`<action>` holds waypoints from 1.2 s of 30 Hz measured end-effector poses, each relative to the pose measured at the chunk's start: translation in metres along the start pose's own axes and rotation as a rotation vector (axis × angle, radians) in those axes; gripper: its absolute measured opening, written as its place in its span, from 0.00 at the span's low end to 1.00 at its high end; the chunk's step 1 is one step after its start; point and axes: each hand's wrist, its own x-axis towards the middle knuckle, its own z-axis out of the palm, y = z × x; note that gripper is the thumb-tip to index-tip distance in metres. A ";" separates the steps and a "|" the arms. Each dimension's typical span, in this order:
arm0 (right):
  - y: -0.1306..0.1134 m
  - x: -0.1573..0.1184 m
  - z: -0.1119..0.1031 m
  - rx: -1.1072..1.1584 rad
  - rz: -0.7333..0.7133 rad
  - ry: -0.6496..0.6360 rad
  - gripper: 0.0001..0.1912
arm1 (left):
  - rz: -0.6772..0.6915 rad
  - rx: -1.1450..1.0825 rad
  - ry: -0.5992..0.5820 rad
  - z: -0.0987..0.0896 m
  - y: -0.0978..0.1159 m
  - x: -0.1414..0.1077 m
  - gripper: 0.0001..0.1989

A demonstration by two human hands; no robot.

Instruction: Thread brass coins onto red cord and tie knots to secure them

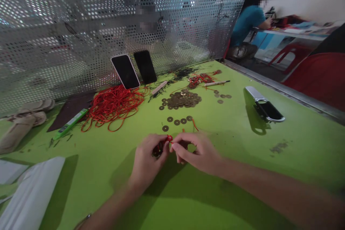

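My left hand (149, 154) is closed around a few dark coins wound with red cord (169, 138); a loop of that cord shows above the thumb. Thumb and forefinger of my right hand (195, 151) pinch the same cord close beside it. What lies inside the left palm is mostly hidden by the fingers. Just beyond both hands several loose holed coins (176, 122) lie in a rough row on the green table (229, 194). Behind them is a larger heap of coins (184, 100). A short red cord end (195, 125) sticks up past my right fingers.
A tangle of red cord (115, 106) lies left of the heap, near a green packet (70, 124). Two phones (145, 66) lean on the perforated metal screen (107, 25). At right stands a silver-black handled tool (265, 106). Finished-looking corded coins (201, 79) lie at the back; a person (246, 21) sits beyond.
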 end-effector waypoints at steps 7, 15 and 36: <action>0.005 0.005 -0.007 0.305 0.113 0.094 0.09 | 0.125 0.063 -0.037 -0.001 0.001 -0.001 0.05; 0.008 0.006 -0.009 0.325 0.071 0.136 0.11 | 0.071 -0.033 -0.018 -0.001 0.001 -0.002 0.04; 0.014 0.017 -0.014 0.174 0.104 0.196 0.08 | 0.231 -0.125 0.016 -0.003 0.003 -0.003 0.03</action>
